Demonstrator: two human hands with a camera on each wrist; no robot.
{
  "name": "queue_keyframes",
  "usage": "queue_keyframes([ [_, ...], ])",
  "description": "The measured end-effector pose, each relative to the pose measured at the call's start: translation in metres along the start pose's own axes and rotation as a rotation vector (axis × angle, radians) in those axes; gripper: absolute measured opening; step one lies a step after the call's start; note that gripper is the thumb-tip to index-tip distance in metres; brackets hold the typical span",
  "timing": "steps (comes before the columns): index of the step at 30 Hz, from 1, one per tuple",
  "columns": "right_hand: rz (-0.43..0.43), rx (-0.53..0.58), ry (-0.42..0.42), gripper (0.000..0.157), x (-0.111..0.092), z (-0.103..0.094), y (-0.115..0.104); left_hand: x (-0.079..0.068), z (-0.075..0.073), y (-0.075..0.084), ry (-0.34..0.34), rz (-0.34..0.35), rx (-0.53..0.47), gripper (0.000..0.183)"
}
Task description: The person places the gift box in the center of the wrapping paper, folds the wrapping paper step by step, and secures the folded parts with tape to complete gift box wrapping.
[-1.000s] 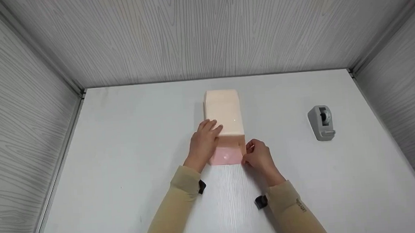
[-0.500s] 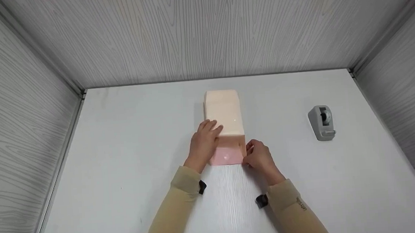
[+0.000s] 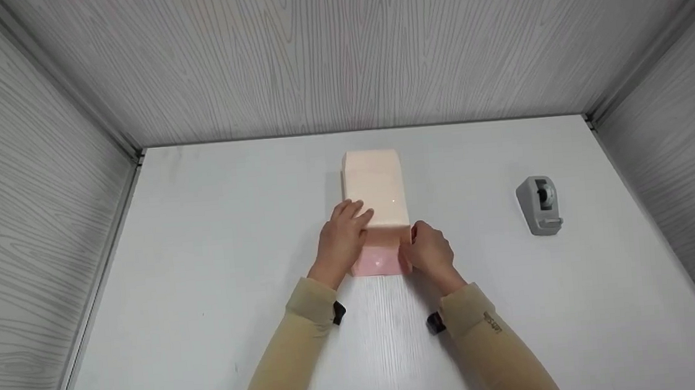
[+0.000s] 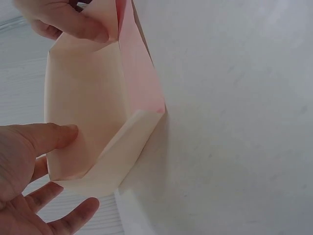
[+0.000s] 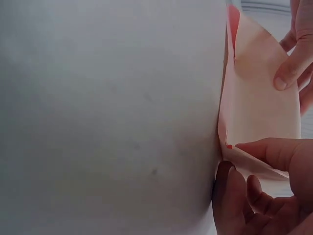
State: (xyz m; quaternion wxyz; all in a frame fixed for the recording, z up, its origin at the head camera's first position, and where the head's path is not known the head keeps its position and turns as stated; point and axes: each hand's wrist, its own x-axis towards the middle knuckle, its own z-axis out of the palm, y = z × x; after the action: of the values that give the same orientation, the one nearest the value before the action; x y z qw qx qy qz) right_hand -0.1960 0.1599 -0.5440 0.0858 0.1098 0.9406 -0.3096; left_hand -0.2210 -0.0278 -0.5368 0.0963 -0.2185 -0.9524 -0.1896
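Note:
A pale peach paper box (image 3: 375, 186) with a pink inner face lies on the white table, its open end toward me. The left hand (image 3: 339, 242) grips its left side near the opening; in the left wrist view the thumb (image 4: 61, 137) lies against the inner face, with other fingers outside. At the near right corner the right hand (image 3: 431, 251) pinches a side flap (image 5: 257, 164). Its thumb is inside the flap and the other fingers outside, as the right wrist view shows. Part of the box's left side is hidden behind the left hand.
A grey tape dispenser (image 3: 539, 206) with a roll of tape stands to the right on the white table (image 3: 201, 231). Grey wood-grain panels (image 3: 336, 53) rise at the back and both sides.
The right hand has moved slightly forward and left along the box's right edge, its thumb now further over the opening. The left hand and the box look unmoved.

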Motion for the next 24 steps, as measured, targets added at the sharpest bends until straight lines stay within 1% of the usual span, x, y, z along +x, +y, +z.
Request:
queue_keyframes([
  [7,0.032,-0.024,-0.010,0.018,0.007,0.003,-0.003,0.000,0.001,0.000,0.000,-0.004,-0.002,0.039],
  [12,0.028,-0.035,-0.039,0.021,0.009,0.002,-0.002,0.001,0.001,0.000,-0.015,-0.015,-0.014,0.040],
  [14,0.022,-0.028,-0.052,0.021,0.008,-0.001,0.000,0.001,0.001,0.001,-0.010,-0.012,-0.014,0.040],
  [20,-0.053,0.075,-0.046,0.021,-0.003,-0.012,0.004,0.000,0.001,0.001,0.040,0.010,-0.013,0.038],
  [24,-0.084,0.137,-0.035,0.020,-0.008,-0.015,0.004,0.000,0.001,0.001,0.046,0.010,-0.014,0.037],
])
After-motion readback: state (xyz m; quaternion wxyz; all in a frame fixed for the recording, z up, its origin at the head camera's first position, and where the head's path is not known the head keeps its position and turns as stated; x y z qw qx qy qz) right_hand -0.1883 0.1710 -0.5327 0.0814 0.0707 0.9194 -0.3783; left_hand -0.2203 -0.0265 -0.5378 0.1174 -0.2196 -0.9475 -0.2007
